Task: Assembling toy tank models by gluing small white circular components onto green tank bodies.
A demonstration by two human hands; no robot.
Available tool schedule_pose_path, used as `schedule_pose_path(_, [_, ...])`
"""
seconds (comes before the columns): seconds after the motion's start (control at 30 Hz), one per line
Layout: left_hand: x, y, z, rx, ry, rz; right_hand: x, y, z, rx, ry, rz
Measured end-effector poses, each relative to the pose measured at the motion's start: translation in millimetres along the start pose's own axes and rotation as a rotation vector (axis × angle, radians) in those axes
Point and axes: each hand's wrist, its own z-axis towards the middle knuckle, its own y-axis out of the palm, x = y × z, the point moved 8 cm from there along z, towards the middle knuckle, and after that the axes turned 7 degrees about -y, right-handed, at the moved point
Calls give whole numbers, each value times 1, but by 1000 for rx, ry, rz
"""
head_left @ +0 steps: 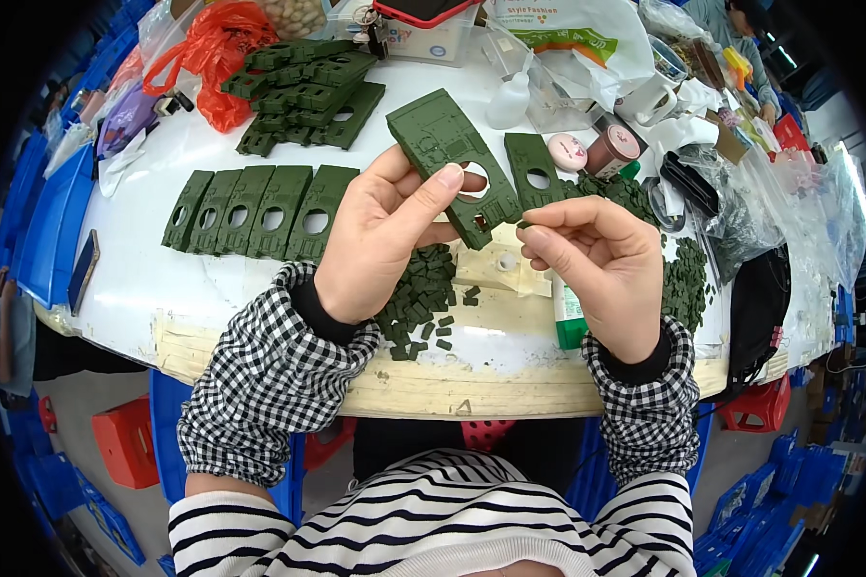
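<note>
- The green plastic plate (pixel 449 159) with a round hole was held up over the table's near edge, tilted, its lower end between the two hands.
- The left hand (pixel 380 240) pinched the plate between thumb and forefinger near the hole, the other fingers loosely curled behind it; held only there, the long plate could have swung or slipped.
- The right hand (pixel 597 269) had thumb and forefinger pressed together at the plate's lower corner; whether a small piece sat between them could not be told. Anything that small could easily have dropped unseen.
- Just below lay a heap of small green pieces (pixel 419 298), some scattered near the table (pixel 164 279) edge; a dropped part would likely have been lost among them or rolled to the floor.
- A row of like plates (pixel 250 212) lay flat to the left and a stack (pixel 303 91) further back, well apart from the hands.
- A small white bottle (pixel 508 101) stood behind; a wide swing of the plate could have tipped it.
</note>
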Motion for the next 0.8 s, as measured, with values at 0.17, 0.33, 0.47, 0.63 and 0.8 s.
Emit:
schedule_pose_path(0.17, [2,-1,-4,-1,12,6,6,4,-2,-7,57,49])
schedule_pose_path(0.33, [4,1,-5,-12,7,18,-4,2,0,-38,-138,-174])
schedule_pose_path(0.47, [4,3,-6,-24,-2,19,-11,2,1,-37,-288,-365])
schedule_pose_path(0.63, [0,6,-7,-25,-25,34,-11,7,1,-32,-321,-423])
schedule_pose_path(0.8, [2,9,-7,-36,-7,35,-9,6,1,-11,-307,-395])
